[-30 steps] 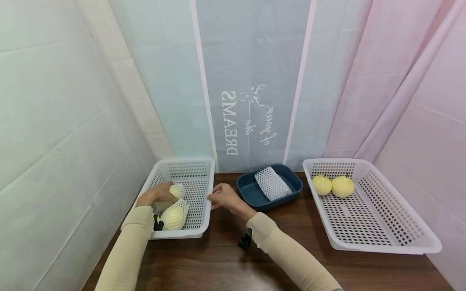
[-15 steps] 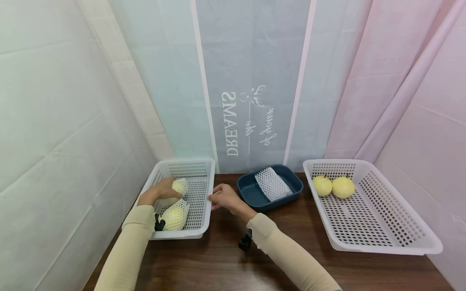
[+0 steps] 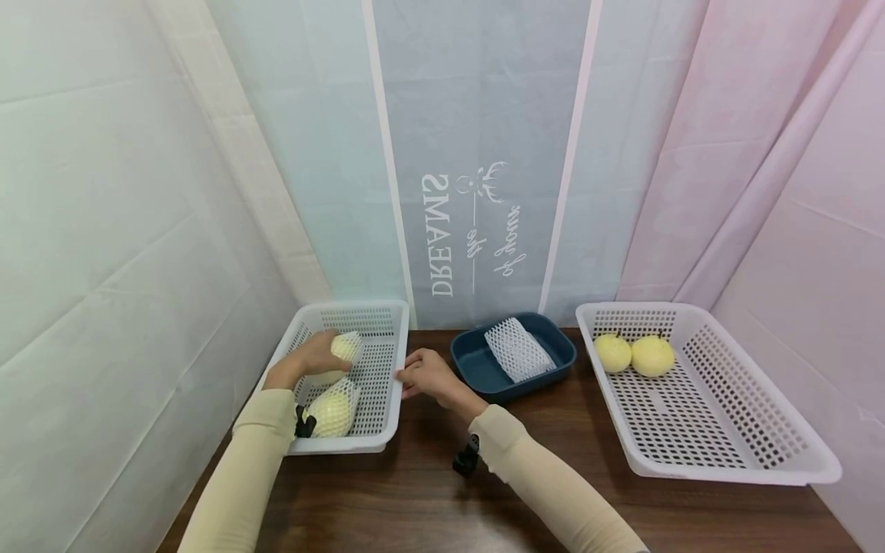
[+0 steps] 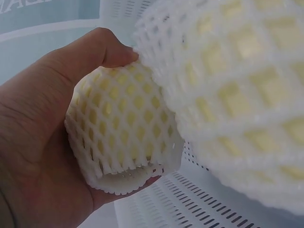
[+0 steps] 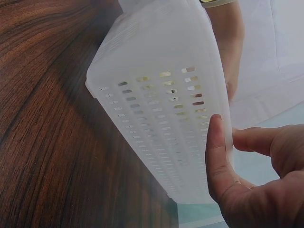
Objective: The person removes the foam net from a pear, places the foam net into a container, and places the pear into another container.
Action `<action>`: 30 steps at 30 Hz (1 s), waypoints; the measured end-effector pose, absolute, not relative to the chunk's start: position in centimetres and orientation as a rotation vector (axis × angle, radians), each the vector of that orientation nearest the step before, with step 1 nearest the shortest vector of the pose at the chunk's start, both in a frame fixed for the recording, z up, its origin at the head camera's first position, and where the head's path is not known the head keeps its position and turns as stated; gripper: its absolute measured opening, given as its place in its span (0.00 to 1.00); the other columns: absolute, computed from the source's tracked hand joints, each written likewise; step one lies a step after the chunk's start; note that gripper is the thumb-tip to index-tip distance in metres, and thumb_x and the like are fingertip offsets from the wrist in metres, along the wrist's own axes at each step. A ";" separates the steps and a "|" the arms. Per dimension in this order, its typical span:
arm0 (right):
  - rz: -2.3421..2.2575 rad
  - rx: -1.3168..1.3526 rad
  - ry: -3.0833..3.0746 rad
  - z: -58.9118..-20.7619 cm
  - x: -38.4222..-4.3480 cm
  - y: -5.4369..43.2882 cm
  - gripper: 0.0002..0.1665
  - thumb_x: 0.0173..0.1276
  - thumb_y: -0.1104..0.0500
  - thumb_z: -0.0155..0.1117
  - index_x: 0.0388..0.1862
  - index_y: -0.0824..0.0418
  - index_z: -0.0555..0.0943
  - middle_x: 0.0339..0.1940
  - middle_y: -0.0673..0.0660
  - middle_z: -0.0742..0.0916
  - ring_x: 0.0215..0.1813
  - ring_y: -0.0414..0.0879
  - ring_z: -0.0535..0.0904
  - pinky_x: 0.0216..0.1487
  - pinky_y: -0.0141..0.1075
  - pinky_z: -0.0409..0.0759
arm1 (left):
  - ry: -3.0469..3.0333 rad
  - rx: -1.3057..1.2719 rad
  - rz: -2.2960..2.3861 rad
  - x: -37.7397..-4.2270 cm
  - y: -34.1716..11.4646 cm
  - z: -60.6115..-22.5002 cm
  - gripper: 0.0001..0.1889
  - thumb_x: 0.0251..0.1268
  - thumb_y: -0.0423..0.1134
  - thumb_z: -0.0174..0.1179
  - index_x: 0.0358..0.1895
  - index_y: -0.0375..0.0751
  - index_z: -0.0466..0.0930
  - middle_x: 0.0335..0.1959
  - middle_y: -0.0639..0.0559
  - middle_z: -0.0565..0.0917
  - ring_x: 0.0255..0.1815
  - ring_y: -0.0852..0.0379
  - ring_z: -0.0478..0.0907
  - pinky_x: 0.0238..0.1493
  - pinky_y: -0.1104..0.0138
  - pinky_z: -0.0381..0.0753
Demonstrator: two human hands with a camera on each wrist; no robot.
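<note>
Inside the left white basket [image 3: 376, 384], my left hand [image 3: 311, 361] curls round a yellow pear in a white foam net [image 4: 126, 123]. In the left wrist view the thumb lies over its top and the palm is against its side. A second netted pear [image 3: 333, 411] lies in the basket closer to me, large at the right of the left wrist view. With thumb and fingers, my right hand [image 3: 429, 375] pinches the basket's right rim [image 5: 227, 128]; in the right wrist view the thumb and fingers lie on opposite sides of that rim.
A dark blue tray [image 3: 477, 375] holding white foam nets [image 3: 518, 351] stands at the middle back. At the right, another white basket [image 3: 719, 468] contains two bare yellow pears [image 3: 652, 356]. Behind the brown wooden table [image 3: 387, 499] hangs a curtain [image 3: 484, 115].
My left hand has shifted the netted pear a little away from me and to the right within the basket. My right hand keeps its hold on the rim.
</note>
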State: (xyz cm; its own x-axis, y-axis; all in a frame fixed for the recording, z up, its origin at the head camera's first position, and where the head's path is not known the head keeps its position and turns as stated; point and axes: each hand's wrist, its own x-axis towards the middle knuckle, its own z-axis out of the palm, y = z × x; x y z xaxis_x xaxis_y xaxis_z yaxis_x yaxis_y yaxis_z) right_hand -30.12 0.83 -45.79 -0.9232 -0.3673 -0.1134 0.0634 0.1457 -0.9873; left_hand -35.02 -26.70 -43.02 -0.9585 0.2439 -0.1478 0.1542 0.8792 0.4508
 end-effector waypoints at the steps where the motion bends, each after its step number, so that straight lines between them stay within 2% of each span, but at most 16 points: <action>1: -1.835 -0.291 2.103 -45.8 -30.1 0.8 0.18 0.75 0.67 0.67 0.58 0.76 0.76 0.43 0.67 0.91 0.35 0.51 0.91 0.55 0.61 0.87 | 2.852 0.310 0.668 -35.0 -26.6 -43.0 0.50 0.61 0.44 0.72 0.79 0.19 0.58 0.73 0.22 0.72 0.72 0.28 0.73 0.73 0.38 0.72; 7: -1.822 -0.281 2.118 -45.8 -30.2 0.9 0.19 0.74 0.67 0.68 0.58 0.75 0.76 0.43 0.68 0.92 0.34 0.50 0.91 0.49 0.53 0.90 | 2.876 0.353 0.704 -35.1 -26.0 -42.8 0.46 0.59 0.45 0.74 0.76 0.22 0.64 0.65 0.27 0.80 0.63 0.34 0.79 0.67 0.41 0.78; 14: -1.816 -0.286 2.119 -45.7 -30.1 1.0 0.19 0.75 0.66 0.68 0.59 0.75 0.76 0.42 0.66 0.92 0.32 0.47 0.90 0.56 0.62 0.86 | 2.895 0.407 0.735 -35.0 -25.4 -42.3 0.42 0.57 0.45 0.74 0.71 0.24 0.70 0.56 0.34 0.84 0.51 0.43 0.82 0.57 0.46 0.82; 21: -1.800 -0.276 2.155 -45.7 -30.1 1.0 0.20 0.74 0.65 0.69 0.59 0.74 0.77 0.40 0.64 0.92 0.30 0.46 0.90 0.55 0.61 0.86 | 2.914 0.463 0.744 -34.8 -24.6 -41.6 0.39 0.59 0.46 0.73 0.70 0.26 0.72 0.52 0.36 0.85 0.46 0.46 0.81 0.50 0.51 0.83; 24: -1.794 -0.287 2.175 -45.5 -30.0 1.2 0.20 0.74 0.64 0.70 0.59 0.74 0.77 0.40 0.64 0.92 0.30 0.47 0.90 0.51 0.57 0.89 | 2.912 0.477 0.753 -34.6 -24.3 -41.4 0.39 0.59 0.46 0.72 0.70 0.27 0.72 0.51 0.38 0.85 0.44 0.47 0.81 0.47 0.53 0.83; 30: -1.787 -0.337 2.230 -45.1 -29.9 1.7 0.22 0.74 0.63 0.71 0.60 0.74 0.77 0.41 0.65 0.91 0.37 0.61 0.92 0.36 0.41 0.91 | 2.913 0.503 0.788 -34.4 -23.8 -41.1 0.39 0.59 0.46 0.71 0.70 0.28 0.72 0.51 0.39 0.85 0.43 0.48 0.81 0.46 0.54 0.83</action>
State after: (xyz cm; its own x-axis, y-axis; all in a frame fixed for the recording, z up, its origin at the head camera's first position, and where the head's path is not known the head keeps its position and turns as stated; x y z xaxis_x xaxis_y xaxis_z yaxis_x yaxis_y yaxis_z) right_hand -29.86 1.68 -45.09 -0.9382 -0.3407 -0.0600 -0.0158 0.2153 -0.9764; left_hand -34.39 -23.78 -41.10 -0.9427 0.3335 0.0062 0.2912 0.8138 0.5030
